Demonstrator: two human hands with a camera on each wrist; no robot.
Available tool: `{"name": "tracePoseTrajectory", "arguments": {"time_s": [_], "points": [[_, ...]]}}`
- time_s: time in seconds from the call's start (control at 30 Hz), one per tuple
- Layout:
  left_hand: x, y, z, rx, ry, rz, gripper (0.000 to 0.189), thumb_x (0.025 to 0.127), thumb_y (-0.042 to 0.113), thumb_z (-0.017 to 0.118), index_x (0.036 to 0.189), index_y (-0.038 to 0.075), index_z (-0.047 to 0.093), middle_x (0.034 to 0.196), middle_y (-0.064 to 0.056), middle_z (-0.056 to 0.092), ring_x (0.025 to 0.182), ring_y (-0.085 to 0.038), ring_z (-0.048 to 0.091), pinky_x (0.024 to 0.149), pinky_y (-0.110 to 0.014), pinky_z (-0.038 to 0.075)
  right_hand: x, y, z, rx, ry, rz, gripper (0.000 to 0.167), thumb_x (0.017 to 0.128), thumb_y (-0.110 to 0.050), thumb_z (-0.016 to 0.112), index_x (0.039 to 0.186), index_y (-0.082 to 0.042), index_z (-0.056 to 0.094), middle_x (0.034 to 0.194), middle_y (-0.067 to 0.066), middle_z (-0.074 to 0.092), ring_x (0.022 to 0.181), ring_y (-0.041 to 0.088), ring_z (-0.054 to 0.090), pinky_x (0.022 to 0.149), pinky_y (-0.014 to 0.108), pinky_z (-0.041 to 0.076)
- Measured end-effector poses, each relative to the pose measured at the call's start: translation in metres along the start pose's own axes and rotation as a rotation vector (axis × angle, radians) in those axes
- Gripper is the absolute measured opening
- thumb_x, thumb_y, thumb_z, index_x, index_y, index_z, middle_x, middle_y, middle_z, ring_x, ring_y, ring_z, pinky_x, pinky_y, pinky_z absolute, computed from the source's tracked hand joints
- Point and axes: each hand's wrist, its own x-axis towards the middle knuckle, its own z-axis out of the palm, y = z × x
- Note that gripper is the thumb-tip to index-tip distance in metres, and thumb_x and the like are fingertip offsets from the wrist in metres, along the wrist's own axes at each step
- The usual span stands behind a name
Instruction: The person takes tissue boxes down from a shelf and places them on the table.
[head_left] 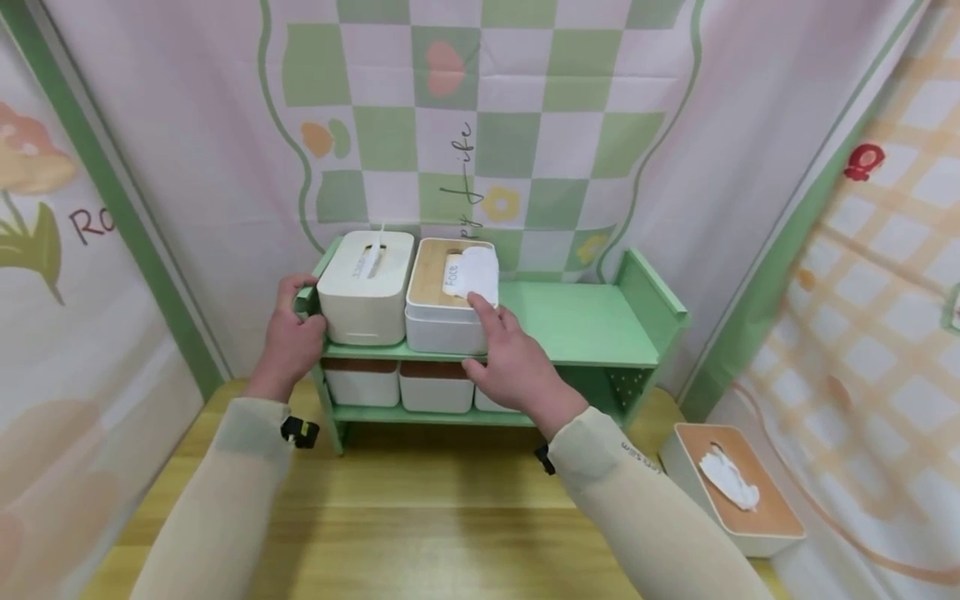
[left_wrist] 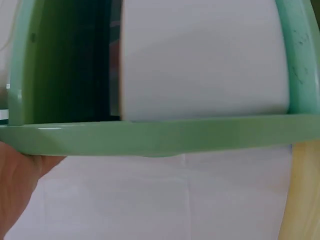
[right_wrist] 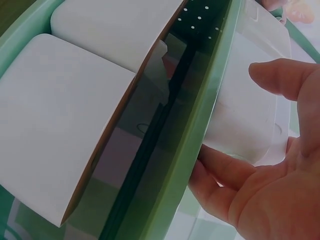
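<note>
My left hand (head_left: 292,337) grips the left side panel of a green shelf (head_left: 600,325), its thumb beside a white tissue box (head_left: 360,312) with a white top. On the top board, right against that box, stands another white tissue box (head_left: 446,333) with a wood lid and a white tissue marked "Face". My right hand (head_left: 517,362) rests at this box's front right corner, index fingertip on the lid and thumb before the front. In the right wrist view the thumb is straight, and the other fingers (right_wrist: 225,172) lie along the box's side, low by the board.
Several white boxes with brown tops, one a white box (head_left: 435,390), stand on the lower board. A wood-topped tissue box (head_left: 750,500) stands at the right on the wooden table (head_left: 420,500). Printed curtains (head_left: 510,142) hang behind and at both sides.
</note>
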Motion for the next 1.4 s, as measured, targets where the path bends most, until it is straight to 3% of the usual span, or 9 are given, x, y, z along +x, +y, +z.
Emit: {"name": "tracePoseTrajectory", "arguments": {"time_s": [0.17, 0.27, 0.33, 0.43, 0.57, 0.67, 0.87, 1.17, 1.4], "points": [[-0.002, -0.004, 0.000, -0.037, -0.001, 0.028, 0.063, 0.083, -0.001, 0.046, 0.141, 0.022, 0.035, 0.141, -0.021, 0.042, 0.102, -0.031, 0.048, 0.082, -0.041, 0.042, 0.000, -0.001, 0.000, 0.017, 0.022, 0.024, 0.082, 0.093, -0.032, 0.065, 0.158, -0.030, 0.015, 0.158, 0.026, 0.016, 0.091, 0.035, 0.061, 0.082, 0.050, 0.051], [-0.004, -0.004, -0.001, -0.091, -0.013, 0.107, 0.061, 0.084, -0.003, 0.044, 0.142, 0.013, 0.034, 0.146, -0.020, 0.038, 0.117, -0.034, 0.046, 0.097, -0.047, 0.040, 0.000, -0.002, 0.000, 0.006, 0.071, -0.004, 0.079, 0.092, -0.030, 0.062, 0.158, -0.030, 0.018, 0.160, 0.026, 0.005, 0.095, 0.037, 0.060, 0.078, 0.050, 0.052], [-0.004, -0.002, -0.003, -0.106, -0.024, 0.163, 0.051, 0.090, 0.002, 0.042, 0.140, 0.005, 0.033, 0.150, -0.020, 0.033, 0.132, -0.033, 0.035, 0.107, -0.052, 0.029, 0.001, -0.002, 0.000, -0.049, 0.147, -0.078, 0.074, 0.091, -0.027, 0.061, 0.156, -0.025, 0.025, 0.159, 0.028, 0.003, 0.113, 0.042, 0.054, 0.085, 0.053, 0.049], [-0.002, 0.001, -0.004, -0.046, -0.015, 0.186, 0.041, 0.105, 0.029, 0.031, 0.136, 0.003, 0.036, 0.150, -0.018, 0.033, 0.140, -0.035, 0.028, 0.111, -0.057, 0.020, 0.002, -0.004, -0.002, -0.171, 0.318, -0.267, 0.062, 0.089, -0.019, 0.060, 0.148, -0.012, 0.042, 0.157, 0.028, 0.018, 0.136, 0.043, 0.034, 0.100, 0.057, 0.038], [0.002, 0.003, -0.006, 0.053, 0.018, 0.156, 0.061, 0.104, 0.057, 0.019, 0.131, 0.008, 0.042, 0.147, -0.014, 0.039, 0.142, -0.032, 0.026, 0.111, -0.059, 0.017, 0.007, -0.011, -0.004, -0.297, 0.455, -0.477, 0.048, 0.087, -0.012, 0.059, 0.134, -0.003, 0.056, 0.142, 0.018, 0.048, 0.132, 0.032, 0.042, 0.104, 0.057, 0.032], [0.003, 0.004, -0.005, 0.040, 0.026, 0.164, 0.055, 0.105, 0.051, 0.019, 0.129, 0.007, 0.042, 0.146, -0.014, 0.040, 0.143, -0.031, 0.025, 0.112, -0.058, 0.017, 0.012, -0.018, -0.005, -0.356, 0.404, -0.489, 0.048, 0.088, -0.014, 0.059, 0.135, -0.003, 0.055, 0.137, 0.013, 0.055, 0.129, 0.027, 0.046, 0.103, 0.058, 0.031], [0.006, 0.002, -0.003, -0.010, 0.073, 0.211, 0.042, 0.107, 0.036, 0.022, 0.125, 0.004, 0.043, 0.149, -0.015, 0.040, 0.143, -0.029, 0.026, 0.113, -0.054, 0.019, 0.017, -0.024, -0.001, -0.449, 0.274, -0.389, 0.051, 0.094, -0.021, 0.059, 0.142, -0.009, 0.051, 0.143, 0.009, 0.051, 0.135, 0.026, 0.041, 0.106, 0.059, 0.027], [0.005, 0.001, -0.001, 0.006, 0.096, 0.184, 0.042, 0.106, 0.039, 0.023, 0.124, 0.007, 0.044, 0.149, -0.014, 0.040, 0.143, -0.029, 0.027, 0.112, -0.055, 0.020, 0.017, -0.017, 0.003, -0.421, 0.287, -0.391, 0.048, 0.094, -0.015, 0.057, 0.142, -0.011, 0.052, 0.140, 0.007, 0.051, 0.134, 0.025, 0.041, 0.088, 0.052, 0.047], [0.006, -0.001, 0.002, -0.002, 0.104, 0.216, 0.042, 0.106, 0.036, 0.025, 0.124, 0.003, 0.045, 0.143, -0.015, 0.045, 0.142, -0.029, 0.030, 0.112, -0.054, 0.021, 0.014, -0.013, -0.002, -0.370, 0.295, -0.390, 0.044, 0.093, -0.012, 0.059, 0.137, -0.010, 0.056, 0.134, 0.007, 0.054, 0.128, 0.025, 0.045, 0.082, 0.049, 0.051]]}}
